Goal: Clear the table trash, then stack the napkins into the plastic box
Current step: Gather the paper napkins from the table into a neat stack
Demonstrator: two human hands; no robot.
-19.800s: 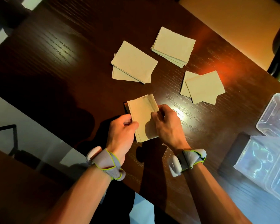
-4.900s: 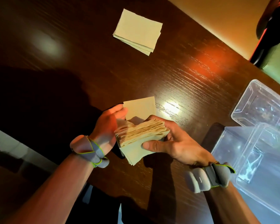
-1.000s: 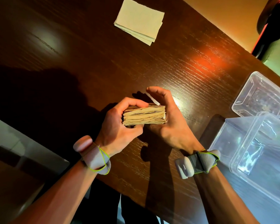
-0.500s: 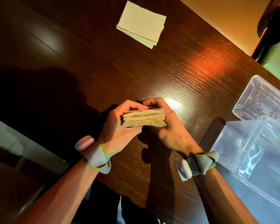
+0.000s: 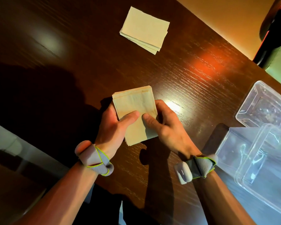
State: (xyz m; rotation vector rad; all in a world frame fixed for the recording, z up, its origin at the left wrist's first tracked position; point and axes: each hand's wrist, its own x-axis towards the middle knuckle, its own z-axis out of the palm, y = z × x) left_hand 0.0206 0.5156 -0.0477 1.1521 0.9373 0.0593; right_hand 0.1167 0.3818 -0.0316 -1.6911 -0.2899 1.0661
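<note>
Most napkins gathered, none boxed yet.
I pinch the main stack [image 5: 135, 116] with left hand [image 5: 115, 127] and right hand [image 5: 165, 127]; one pile [image 5: 144, 30] remains toward the table's [image 5: 71, 78] far edge, plastic box [image 5: 258, 159] at its right edge.

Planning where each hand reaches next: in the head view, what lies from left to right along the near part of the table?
Left hand → held napkin stack → right hand → clear plastic box.

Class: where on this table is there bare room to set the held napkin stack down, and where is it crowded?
Bare table lies between the held stack and the far napkin pile, and left of both. The right edge is crowded with clear plastic boxes.
</note>
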